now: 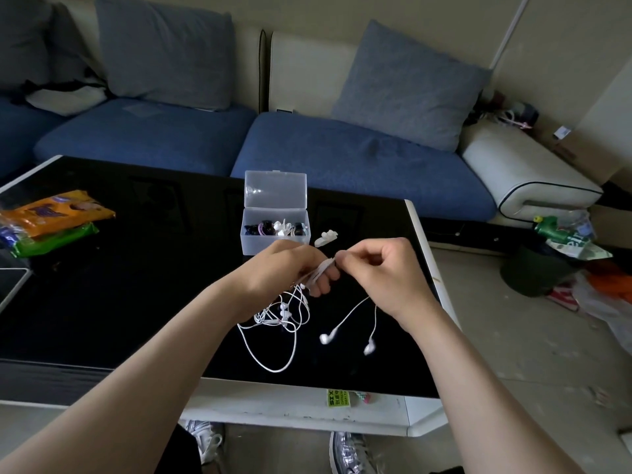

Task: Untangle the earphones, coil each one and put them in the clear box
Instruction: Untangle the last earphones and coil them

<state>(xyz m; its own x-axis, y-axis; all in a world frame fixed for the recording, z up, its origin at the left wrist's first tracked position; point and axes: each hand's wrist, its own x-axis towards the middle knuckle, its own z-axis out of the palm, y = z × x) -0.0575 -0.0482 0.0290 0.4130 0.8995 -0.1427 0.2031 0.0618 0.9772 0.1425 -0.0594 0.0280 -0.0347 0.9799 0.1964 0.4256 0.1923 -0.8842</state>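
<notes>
White earphones [284, 314], a loose tangle of thin cord, hanging just in front of the clear box [275, 239] and trailing onto the black bench [136, 285]. Gathered strands clamped in the curled fingers [323, 283] of the left hand [284, 265]; one strand pinched by the right hand [376, 268], both hands close to the box's front. Two earbuds [326, 338] dangling further out from the box, toward the person. Probably very light, limp and quick to snag; best held by the cord near a knot, not tugged at the buds. Box lid [275, 189] open, small dark and white items [270, 229] inside. Small white piece [326, 238] just beside the box.
</notes>
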